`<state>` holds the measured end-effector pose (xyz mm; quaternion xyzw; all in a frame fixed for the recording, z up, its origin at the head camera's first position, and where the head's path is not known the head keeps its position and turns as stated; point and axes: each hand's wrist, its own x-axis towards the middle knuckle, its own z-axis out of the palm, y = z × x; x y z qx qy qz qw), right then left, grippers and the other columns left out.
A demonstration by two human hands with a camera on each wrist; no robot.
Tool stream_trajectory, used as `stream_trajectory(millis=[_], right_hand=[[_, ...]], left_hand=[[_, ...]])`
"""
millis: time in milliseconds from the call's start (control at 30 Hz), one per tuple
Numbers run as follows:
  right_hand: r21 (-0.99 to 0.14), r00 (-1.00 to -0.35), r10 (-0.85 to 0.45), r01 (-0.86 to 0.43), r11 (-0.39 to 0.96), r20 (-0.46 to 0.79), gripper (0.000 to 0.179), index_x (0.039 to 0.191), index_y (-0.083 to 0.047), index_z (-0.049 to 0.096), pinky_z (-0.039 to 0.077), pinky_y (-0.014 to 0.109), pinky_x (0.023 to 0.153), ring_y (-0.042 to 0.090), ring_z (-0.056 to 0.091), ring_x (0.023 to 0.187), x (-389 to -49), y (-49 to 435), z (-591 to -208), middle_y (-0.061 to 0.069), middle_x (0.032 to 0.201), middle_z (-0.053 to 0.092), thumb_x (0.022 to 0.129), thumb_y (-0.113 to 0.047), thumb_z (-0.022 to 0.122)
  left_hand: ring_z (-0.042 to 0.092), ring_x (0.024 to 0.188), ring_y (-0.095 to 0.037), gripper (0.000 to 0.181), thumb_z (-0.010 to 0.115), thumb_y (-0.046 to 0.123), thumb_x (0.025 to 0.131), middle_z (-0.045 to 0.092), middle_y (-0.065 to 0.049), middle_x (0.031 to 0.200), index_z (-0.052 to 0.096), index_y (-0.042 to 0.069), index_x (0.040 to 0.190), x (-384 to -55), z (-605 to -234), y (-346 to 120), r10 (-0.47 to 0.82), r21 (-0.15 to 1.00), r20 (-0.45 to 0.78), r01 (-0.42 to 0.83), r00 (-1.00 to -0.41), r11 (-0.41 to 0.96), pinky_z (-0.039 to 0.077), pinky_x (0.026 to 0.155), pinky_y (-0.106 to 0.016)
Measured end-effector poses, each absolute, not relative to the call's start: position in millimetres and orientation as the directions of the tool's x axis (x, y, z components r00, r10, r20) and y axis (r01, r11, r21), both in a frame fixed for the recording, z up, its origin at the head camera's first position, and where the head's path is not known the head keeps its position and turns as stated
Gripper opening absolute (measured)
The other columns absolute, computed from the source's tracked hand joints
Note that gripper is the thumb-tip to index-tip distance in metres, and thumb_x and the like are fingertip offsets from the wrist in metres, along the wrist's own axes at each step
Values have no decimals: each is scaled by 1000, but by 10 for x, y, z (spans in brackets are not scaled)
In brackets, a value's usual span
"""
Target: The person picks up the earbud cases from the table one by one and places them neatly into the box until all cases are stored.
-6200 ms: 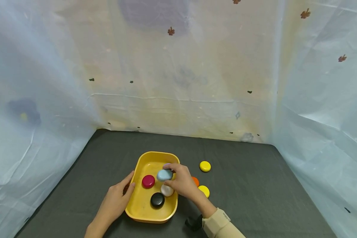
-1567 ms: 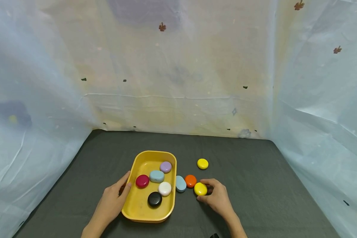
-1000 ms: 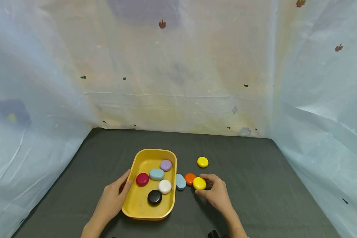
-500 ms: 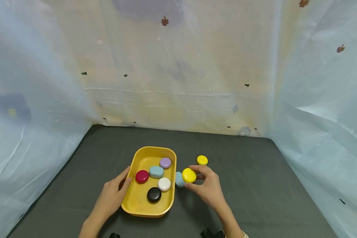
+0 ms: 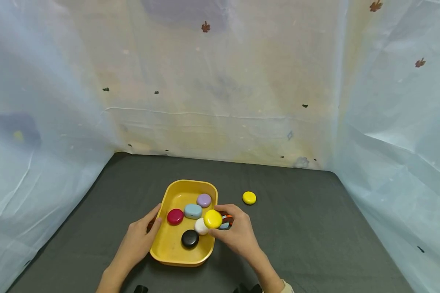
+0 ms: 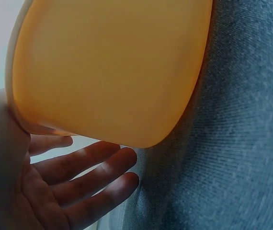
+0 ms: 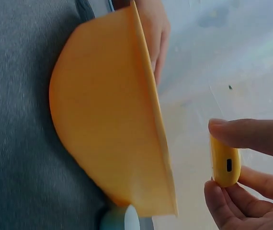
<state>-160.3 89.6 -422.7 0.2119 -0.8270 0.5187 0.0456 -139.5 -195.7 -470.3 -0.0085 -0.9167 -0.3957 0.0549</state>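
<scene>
Dark grey cloth covers the worktop, and closest to the person the left hand rests against the tray, its fingers loosely spread along the outside of the left wall, bracing it rather than gripping.

From the other side comes the right hand, the nearer one to the yellow disc. I can see that disc plainly pinched: thumb at the near edge, fingertip at the far edge, parted just as wide as the disc itself. It is round, so no long axis matters there; it sits about level, raised above the tray's right rim without touching it, and hides part of the white disc. The tray's long axis runs away from the person.

Inside, the black disc is nearest, then the white, the red disc, the blue piece and the purple disc. Slivers of blue and orange show between the right fingers, outside the tray. Farther off, a second yellow disc lies well apart. Behind everything hangs pale sheeting.
</scene>
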Motion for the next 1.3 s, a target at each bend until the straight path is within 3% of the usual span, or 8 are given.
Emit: stream_trajectory(millis=[267, 433, 867, 1300], right_hand=[[-830, -860, -430, -437, 347, 273, 50, 117, -5, 69, 55, 35, 82, 16, 60, 96, -1664, 680, -4244, 1, 113, 62, 72, -9, 89], [-812, -863, -450, -426, 399, 231, 52, 117, 0, 68, 56, 32, 81, 14, 59, 94, -1752, 594, -4312, 3, 113, 63, 70, -9, 90], [-818, -855, -482, -411, 402, 193, 50, 115, -4, 71, 55, 29, 80, 11, 60, 92, -1817, 448, -4411, -1, 112, 63, 69, -6, 91], [-839, -854, -484, -397, 371, 191, 48, 117, -1, 68, 54, 33, 85, 21, 64, 98, -1836, 423, -4452, 5, 113, 65, 72, 1, 86]], left_hand=[[60, 108, -25, 52, 49, 32, 105, 62, -11, 125, 38, 14, 153, -1388, -4704, -1975, -33, 715, 110, 56, -993, 697, 48, 93, -50], [60, 108, -25, 52, 49, 32, 105, 62, -11, 125, 38, 14, 153, -1393, -4705, -1971, -31, 718, 99, 50, -995, 694, 49, 93, -50], [59, 109, -24, 52, 49, 33, 105, 62, -10, 126, 38, 15, 153, -1413, -4691, -1952, -25, 716, 110, 62, -994, 695, 49, 92, -50], [59, 109, -24, 53, 48, 34, 105, 62, -10, 127, 38, 15, 153, -1406, -4689, -1962, -26, 720, 100, 54, -995, 692, 49, 93, -49]])
